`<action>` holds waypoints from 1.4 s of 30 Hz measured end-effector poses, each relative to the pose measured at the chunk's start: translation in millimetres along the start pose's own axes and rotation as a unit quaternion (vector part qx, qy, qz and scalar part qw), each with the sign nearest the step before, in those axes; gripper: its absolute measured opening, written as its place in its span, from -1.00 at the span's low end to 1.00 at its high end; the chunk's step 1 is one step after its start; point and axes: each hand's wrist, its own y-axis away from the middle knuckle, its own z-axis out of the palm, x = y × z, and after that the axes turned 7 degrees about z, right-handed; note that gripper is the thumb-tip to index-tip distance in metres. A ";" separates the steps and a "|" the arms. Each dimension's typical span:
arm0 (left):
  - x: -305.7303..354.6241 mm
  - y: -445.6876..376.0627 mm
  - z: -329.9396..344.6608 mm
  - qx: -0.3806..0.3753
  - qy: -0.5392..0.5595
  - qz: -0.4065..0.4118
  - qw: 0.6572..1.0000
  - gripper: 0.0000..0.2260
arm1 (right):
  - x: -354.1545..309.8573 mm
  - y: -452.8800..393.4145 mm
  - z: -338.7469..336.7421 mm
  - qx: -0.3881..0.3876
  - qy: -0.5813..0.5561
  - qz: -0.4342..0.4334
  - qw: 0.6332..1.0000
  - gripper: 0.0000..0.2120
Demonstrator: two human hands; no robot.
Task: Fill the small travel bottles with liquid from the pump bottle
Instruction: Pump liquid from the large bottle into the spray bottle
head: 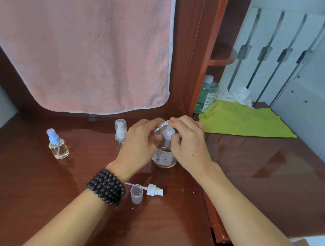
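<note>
The pump bottle stands upright at the middle of the desk, some liquid in its base. The left hand curls round a small clear bottle, tilted with its mouth at the pump's spout. The right hand grips the pump head from above. Left of the pump bottle stand two capped travel bottles, apparently near empty.

Reddish-brown glossy tabletop. Pink towel edged in grey. Lime-green cloth. Clear spray bottle capped pale blue. Clear pump bottle, floral purple label. White pump head. Dark beaded bracelet. Green-tinted bottle.
</note>
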 end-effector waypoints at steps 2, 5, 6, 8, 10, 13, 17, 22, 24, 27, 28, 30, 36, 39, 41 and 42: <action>2.1 -2.9 -4.3 0.002 -0.003 0.013 1.000 -0.65 | 0.5 0.4 -1.7 0.013 0.002 -0.007 1.000 -0.56; 4.2 -3.0 -7.1 0.007 -0.003 0.016 1.000 -0.65 | 0.8 0.2 -2.3 0.020 0.004 -0.009 1.000 -0.56; 4.7 -2.2 -7.0 0.006 -0.001 0.013 1.000 -0.66 | 0.4 -0.2 -1.5 0.019 0.004 -0.008 1.000 -0.57; 3.5 -1.6 -5.5 0.005 0.001 0.007 1.000 -0.67 | -0.5 -1.0 0.2 0.013 0.003 -0.008 1.000 -0.58; 2.1 -0.7 -3.6 0.000 -0.003 0.003 1.000 -0.67 | -0.1 -0.5 1.5 0.007 0.005 -0.010 1.000 -0.59; 1.1 1.3 -1.3 -0.007 -0.005 -0.002 1.000 -0.66 | 0.5 -0.6 2.6 -0.004 0.004 -0.011 1.000 -0.60; 2.3 1.6 -3.5 -0.002 0.009 -0.006 1.000 -0.64 | 1.3 -0.5 1.7 0.001 -0.006 -0.006 1.000 -0.58; 5.3 -3.0 -7.0 -0.003 0.006 0.009 1.000 -0.65 | 3.5 -1.7 -3.2 0.026 -0.009 -0.016 0.999 -0.60; 5.3 -3.4 -7.4 -0.004 0.001 0.009 1.000 -0.65 | 3.3 -1.8 -2.8 0.028 -0.012 -0.012 0.999 -0.61; 3.2 -2.1 -5.6 -0.002 0.000 0.008 1.000 -0.65 | 3.0 -1.5 -0.2 0.021 -0.010 -0.005 1.000 -0.62; 2.7 -0.9 -4.4 -0.002 -0.002 0.007 1.000 -0.66 | 3.3 -1.2 0.8 0.018 -0.009 -0.004 1.000 -0.62; 0.8 0.7 -1.6 -0.006 -0.012 0.004 1.000 -0.66 | 2.7 -0.5 2.5 0.007 -0.008 -0.003 1.000 -0.61; 3.0 -1.0 -4.6 -0.006 -0.006 0.001 1.000 -0.65 | 2.7 -0.6 0.7 0.009 -0.018 0.002 1.000 -0.60; 4.7 -5.2 -6.9 -0.008 -0.008 0.009 1.000 -0.65 | 4.0 -2.1 -4.0 0.034 -0.030 -0.004 0.999 -0.59; 6.5 -4.6 -5.8 -0.006 -0.007 0.008 1.000 -0.64 | 5.9 -2.5 -4.7 0.043 -0.034 -0.011 0.998 -0.59; 6.8 -3.9 -5.1 -0.002 -0.006 0.005 1.000 -0.63 | 6.1 -2.9 -4.2 0.043 -0.035 -0.012 0.998 -0.59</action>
